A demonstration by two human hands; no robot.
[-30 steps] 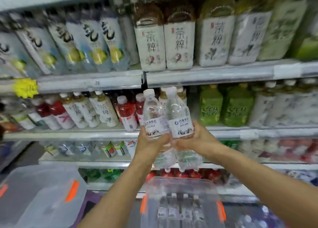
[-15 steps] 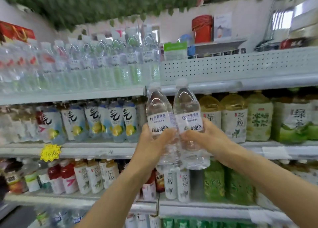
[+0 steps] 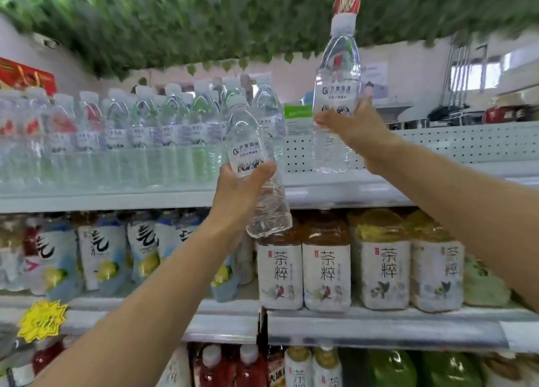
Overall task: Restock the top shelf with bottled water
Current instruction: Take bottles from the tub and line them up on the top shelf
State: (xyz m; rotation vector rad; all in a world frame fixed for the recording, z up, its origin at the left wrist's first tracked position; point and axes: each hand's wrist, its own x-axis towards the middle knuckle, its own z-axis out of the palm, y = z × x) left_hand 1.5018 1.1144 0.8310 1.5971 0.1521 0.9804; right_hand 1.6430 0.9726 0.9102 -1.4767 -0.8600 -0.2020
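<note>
The left hand has its grip wrapped round the middle of a clear plastic water bottle with a white cap and white label. This bottle leans to the left, and its bottom hangs below the grip, in front of the grey metal top shelf edge. If it goes straight forward, the bottom could bump that edge and slip out.

Farther up, the right hand has its grip curled round a second clear water bottle, held upright above the bare part of the top shelf. The fingers hold it low, so the tall top could wobble.

Just left of this grip stands the row of clear water bottles already on the shelf. A push sideways could knock them over.
</note>
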